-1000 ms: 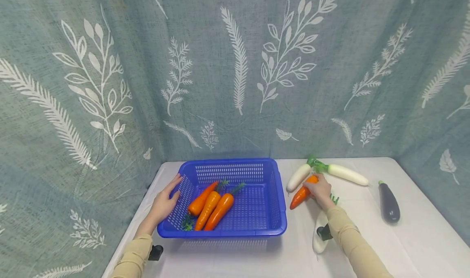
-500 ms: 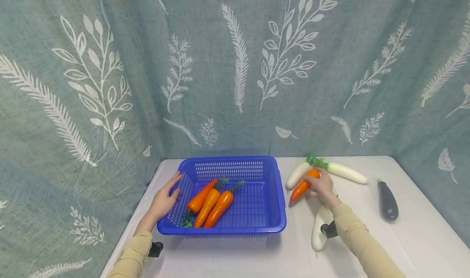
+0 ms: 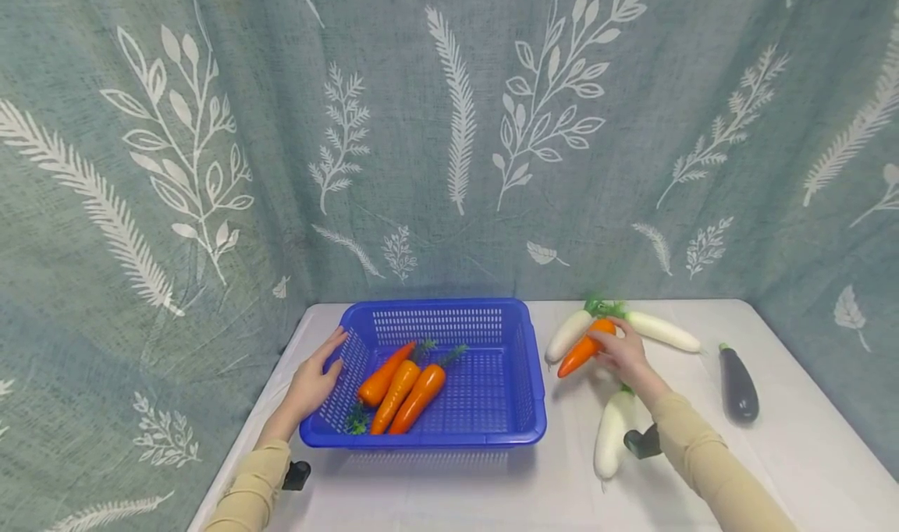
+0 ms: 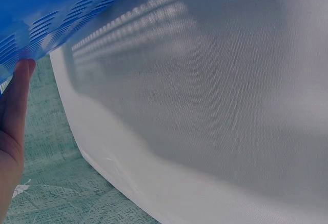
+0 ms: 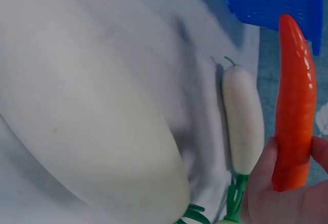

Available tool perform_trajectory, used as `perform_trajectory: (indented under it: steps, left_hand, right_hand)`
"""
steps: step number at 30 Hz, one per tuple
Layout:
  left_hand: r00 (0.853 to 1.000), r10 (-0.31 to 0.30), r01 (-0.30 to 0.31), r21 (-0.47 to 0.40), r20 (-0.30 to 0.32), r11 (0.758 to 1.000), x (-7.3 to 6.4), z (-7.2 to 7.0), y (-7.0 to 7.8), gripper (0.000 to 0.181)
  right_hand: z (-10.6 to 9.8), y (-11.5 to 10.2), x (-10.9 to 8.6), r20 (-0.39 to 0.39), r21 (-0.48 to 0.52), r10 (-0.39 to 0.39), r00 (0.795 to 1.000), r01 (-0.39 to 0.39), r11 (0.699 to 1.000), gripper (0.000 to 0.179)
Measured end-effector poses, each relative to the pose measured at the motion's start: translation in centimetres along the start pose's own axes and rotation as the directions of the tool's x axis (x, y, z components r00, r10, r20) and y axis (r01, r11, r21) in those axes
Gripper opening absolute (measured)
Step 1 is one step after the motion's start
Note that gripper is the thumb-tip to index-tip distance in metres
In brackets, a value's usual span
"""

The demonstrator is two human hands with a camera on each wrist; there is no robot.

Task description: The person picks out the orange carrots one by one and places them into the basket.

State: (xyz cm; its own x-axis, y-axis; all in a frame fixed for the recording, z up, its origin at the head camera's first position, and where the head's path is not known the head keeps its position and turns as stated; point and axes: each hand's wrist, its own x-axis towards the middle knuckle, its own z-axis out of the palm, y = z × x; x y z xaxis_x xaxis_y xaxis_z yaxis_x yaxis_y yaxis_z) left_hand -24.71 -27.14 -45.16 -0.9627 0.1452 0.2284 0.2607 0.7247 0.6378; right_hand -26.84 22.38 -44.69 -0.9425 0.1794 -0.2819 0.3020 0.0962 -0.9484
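Observation:
My right hand pinches an orange carrot between thumb and fingers near its thick end. In the head view the carrot slants over the table, a shadow under it, its narrow tip toward the basket. My left hand rests on the left side of a blue plastic basket, fingers extended at its rim and thumb apart. The left wrist view has a digit against the slotted outer wall. Inside the basket, several carrots with green tops lie together on the left.
One white radish lies right of the basket, another farther right at the back. A third white radish lies under the right forearm. A dark eggplant lies near the right table edge. A patterned curtain hangs behind the table.
My right hand, holding the carrot, has risen and shifted slightly right, and the near radish is less covered. The left hand has kept its place on the basket.

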Motion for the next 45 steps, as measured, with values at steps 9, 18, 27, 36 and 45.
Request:
perform_trajectory:
  steps: [9,18,27,36,45]
  left_hand:
    - [1.0,0.014,-0.014,-0.003,-0.002,1.0,0.1,0.0,-0.1,0.046]
    - [0.999,0.031,-0.031,0.011,-0.02,0.999,-0.1,-0.2,0.2,0.046]
    - [1.0,0.009,-0.009,0.007,-0.008,1.0,0.0,-0.3,0.3,0.046]
    - [1.0,-0.018,0.018,-0.004,0.016,1.0,-0.1,-0.1,0.4,0.047]
    - [1.0,-0.015,0.015,-0.005,0.018,1.0,0.0,0.0,0.2,0.047]
  right_hand:
    - [-0.4,-1.6,-0.6,0.056,0.065,-0.078,0.995,0.075,0.995,0.071]
    - [-0.3,-3.0,-1.2,0.089,0.081,-0.12,0.989,0.113,0.99,0.072]
    - [1.4,-3.4,-2.0,0.103,0.096,-0.103,0.989,0.094,0.991,0.067]
    - [3.4,-3.5,-2.8,0.169,0.125,-0.141,0.975,0.12,0.985,0.063]
    - [5.7,-3.6,-3.6,0.219,0.151,-0.173,0.96,0.142,0.978,0.062]
